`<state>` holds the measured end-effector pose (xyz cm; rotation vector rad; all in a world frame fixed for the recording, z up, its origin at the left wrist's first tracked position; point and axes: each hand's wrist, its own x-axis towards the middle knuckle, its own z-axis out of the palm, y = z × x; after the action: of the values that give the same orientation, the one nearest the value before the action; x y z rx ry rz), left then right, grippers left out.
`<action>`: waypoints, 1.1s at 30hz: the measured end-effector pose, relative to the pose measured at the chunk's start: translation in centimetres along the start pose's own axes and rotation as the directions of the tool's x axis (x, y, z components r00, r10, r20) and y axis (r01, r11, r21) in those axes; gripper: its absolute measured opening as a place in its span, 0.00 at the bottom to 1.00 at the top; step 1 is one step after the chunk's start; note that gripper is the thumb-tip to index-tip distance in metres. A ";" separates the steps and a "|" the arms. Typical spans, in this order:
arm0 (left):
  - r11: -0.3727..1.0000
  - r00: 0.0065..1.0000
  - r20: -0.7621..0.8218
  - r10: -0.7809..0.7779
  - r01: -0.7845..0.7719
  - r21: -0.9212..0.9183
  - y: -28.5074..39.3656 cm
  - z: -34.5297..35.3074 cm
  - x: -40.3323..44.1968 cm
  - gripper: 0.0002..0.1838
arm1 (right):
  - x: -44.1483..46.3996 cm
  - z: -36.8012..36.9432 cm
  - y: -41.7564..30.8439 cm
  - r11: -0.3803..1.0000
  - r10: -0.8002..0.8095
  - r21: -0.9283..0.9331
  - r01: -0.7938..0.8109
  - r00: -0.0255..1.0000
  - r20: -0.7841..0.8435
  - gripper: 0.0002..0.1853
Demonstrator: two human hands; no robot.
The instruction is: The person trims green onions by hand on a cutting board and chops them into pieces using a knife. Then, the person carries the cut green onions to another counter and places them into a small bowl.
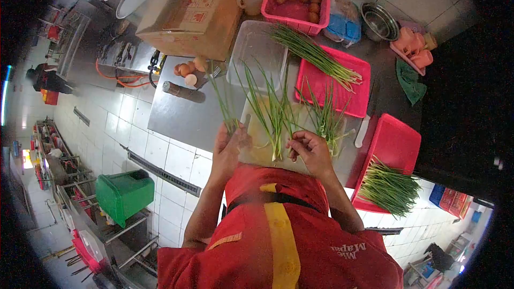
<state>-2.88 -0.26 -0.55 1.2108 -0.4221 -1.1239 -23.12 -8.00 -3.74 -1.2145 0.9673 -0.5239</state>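
Note:
My left hand (pixel 230 142) is closed round the lower part of a few green onions (pixel 222 96), whose leaves point up and away. My right hand (pixel 310 150) has its fingers pinched near the root end of a thin green onion stalk (pixel 290 120). Between my hands, a loose bunch of green onions (pixel 267 109) lies on the pale cutting board (pixel 251 152), with another small bunch (pixel 325 120) at the board's right side. A larger bundle (pixel 321 59) rests across the clear plastic tub (pixel 257 53) and the pink tray (pixel 342 100).
A knife with a white handle (pixel 362 131) lies right of the board, beside a red tray (pixel 399 139) of green onions. Left are eggshells (pixel 190 69) and a dark cylinder (pixel 183 91). Behind stand a cardboard box (pixel 195 13), a pink egg basket (pixel 294 16) and metal bowls (pixel 379 21).

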 end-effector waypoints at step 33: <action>0.959 0.977 -0.078 -0.196 0.208 0.191 0.7 0.5 -0.1 0.06 | -2.5 -3.3 -0.5 0.994 -0.113 -0.042 0.105 0.944 -0.309 0.03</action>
<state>-2.96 -0.49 0.21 1.4847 -0.3786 -1.2394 -27.08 -7.93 -2.58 -1.2351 1.1792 -0.8117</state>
